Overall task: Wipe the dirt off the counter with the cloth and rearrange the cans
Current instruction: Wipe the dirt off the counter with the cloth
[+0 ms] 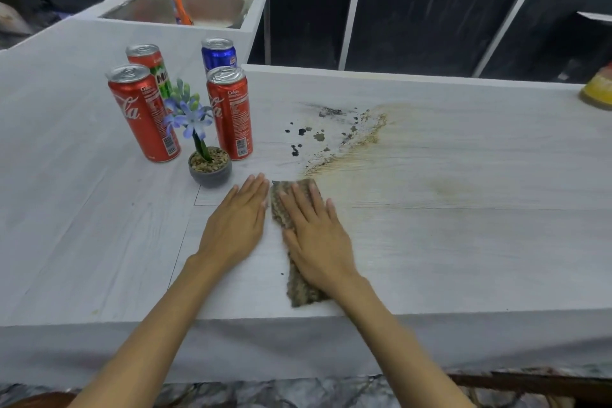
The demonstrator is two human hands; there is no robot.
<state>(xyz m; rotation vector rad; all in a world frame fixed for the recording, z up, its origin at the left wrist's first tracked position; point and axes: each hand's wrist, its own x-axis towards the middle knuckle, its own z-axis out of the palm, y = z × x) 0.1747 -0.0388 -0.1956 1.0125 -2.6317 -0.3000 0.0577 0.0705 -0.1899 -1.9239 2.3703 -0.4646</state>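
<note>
While both hands lie flat, fingers released, cloth (299, 242) lies on worktop (463, 242).
Right hand (314, 235) presses it; its long axis runs from lower centre toward the dirt (331, 139).

Yellow object (598, 89) cut off right.

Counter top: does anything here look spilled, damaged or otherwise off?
Yes. Dark flecks and a brownish smear soil the counter beyond the cloth. The near-right Coke can has a dented top.
</note>
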